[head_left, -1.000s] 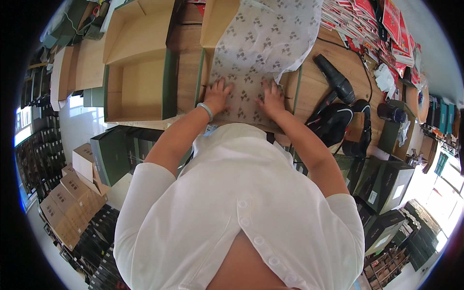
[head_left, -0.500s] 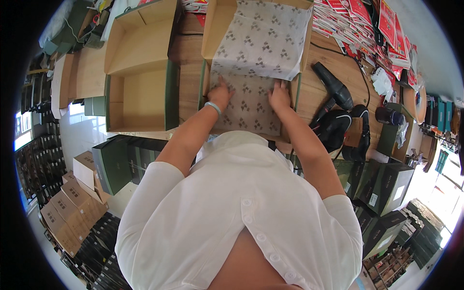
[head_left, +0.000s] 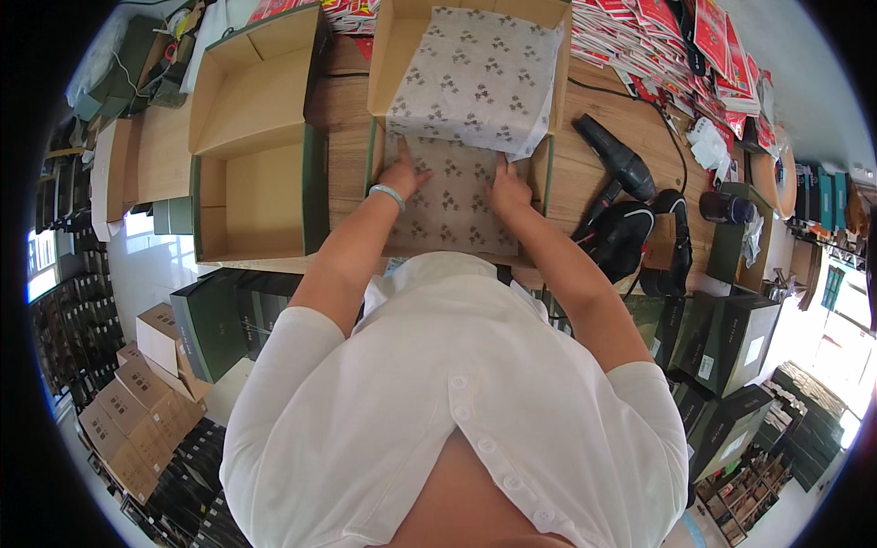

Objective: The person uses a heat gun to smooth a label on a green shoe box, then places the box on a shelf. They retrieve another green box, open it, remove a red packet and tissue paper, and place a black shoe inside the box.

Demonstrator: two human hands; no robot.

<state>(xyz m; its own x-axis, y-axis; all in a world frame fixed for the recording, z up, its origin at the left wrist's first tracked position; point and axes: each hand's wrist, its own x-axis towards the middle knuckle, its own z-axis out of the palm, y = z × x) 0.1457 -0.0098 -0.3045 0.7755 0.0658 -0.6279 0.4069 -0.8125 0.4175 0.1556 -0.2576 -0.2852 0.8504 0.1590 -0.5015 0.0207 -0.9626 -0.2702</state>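
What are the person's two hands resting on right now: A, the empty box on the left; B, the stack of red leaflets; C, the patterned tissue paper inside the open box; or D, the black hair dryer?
C: both the left hand and the right hand lie flat on the patterned tissue paper lining the open box, while the hair dryer lies untouched to the right.

Tissue paper (head_left: 461, 146) lies in the open box (head_left: 387, 55), an empty box (head_left: 256, 173) left, seemingly a hairdryer (head_left: 614, 160) right.
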